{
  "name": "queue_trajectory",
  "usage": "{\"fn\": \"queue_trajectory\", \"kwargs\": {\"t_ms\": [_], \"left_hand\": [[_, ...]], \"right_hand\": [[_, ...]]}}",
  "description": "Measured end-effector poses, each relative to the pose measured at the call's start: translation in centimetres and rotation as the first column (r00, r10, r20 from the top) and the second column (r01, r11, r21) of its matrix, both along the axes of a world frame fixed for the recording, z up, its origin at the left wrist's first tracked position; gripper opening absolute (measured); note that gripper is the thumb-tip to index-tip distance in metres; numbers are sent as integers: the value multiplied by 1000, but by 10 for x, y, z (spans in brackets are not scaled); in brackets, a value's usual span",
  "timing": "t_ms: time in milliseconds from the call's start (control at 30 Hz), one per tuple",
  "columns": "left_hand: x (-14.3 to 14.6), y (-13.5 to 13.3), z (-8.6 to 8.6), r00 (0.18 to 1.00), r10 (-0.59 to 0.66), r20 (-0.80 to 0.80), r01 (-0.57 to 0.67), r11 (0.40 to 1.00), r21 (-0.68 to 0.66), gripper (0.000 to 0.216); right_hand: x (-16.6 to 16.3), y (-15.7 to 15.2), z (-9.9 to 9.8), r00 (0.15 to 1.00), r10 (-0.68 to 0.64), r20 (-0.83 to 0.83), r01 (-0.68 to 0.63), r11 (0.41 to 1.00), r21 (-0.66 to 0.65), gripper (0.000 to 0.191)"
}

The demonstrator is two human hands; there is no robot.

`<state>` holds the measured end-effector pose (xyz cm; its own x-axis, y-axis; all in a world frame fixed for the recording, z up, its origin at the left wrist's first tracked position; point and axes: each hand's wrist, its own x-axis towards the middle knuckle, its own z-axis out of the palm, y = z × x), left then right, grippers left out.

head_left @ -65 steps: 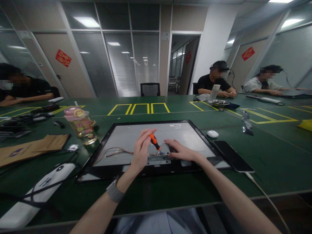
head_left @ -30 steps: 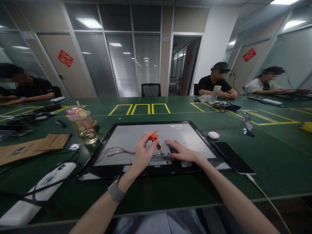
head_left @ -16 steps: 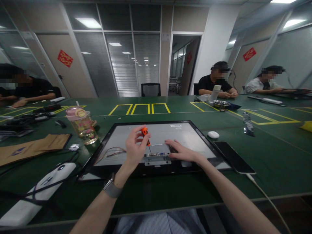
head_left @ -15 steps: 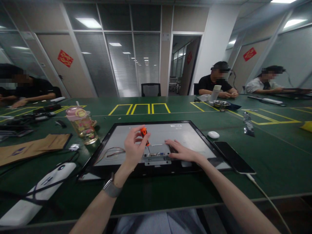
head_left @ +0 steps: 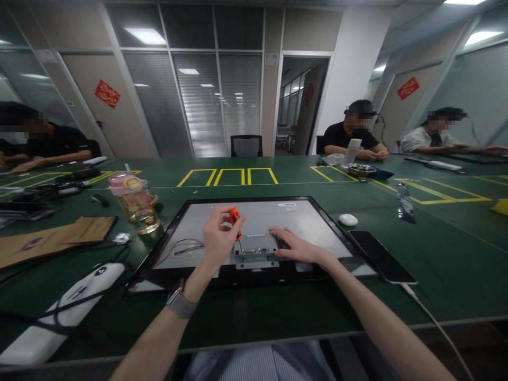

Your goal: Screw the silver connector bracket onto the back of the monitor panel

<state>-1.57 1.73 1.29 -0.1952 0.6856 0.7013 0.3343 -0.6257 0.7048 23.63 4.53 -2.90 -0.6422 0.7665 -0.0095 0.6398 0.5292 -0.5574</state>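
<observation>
A flat display panel [head_left: 309,227] with a black frame and grey back lies on the table before me. My left hand [head_left: 220,238] is closed round the orange and black handle of a screwdriver [head_left: 235,217]. The screwdriver stands nearly upright, its thin shaft pointing down at the left end of a metal bracket with ports [head_left: 256,259]. Whether the tip touches a screw is too small to tell. Fingers stretched out, my right hand [head_left: 296,246] rests at the right end of the bracket. Thin wires [head_left: 180,246] lie on the panel left of my left hand.
Right of the panel lie a phone [head_left: 381,256] on a cable and a white earbud case [head_left: 348,219]. To the left stand a drink bottle [head_left: 137,206], a brown paper bag [head_left: 59,241] and a white power strip [head_left: 67,312]. Several people sit across the table.
The screwdriver's tip has shifted slightly left along the bracket, and its shaft tilts differently. My right hand stays in place.
</observation>
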Motion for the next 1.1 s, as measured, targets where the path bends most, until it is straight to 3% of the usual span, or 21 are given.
{"fn": "queue_trajectory", "kwargs": {"t_ms": [1100], "left_hand": [[1,0,-4,998,18,-66,-14,999,52,25]], "right_hand": [[0,1,-2,1000,-2,-7,2,1000,-1,68]]}}
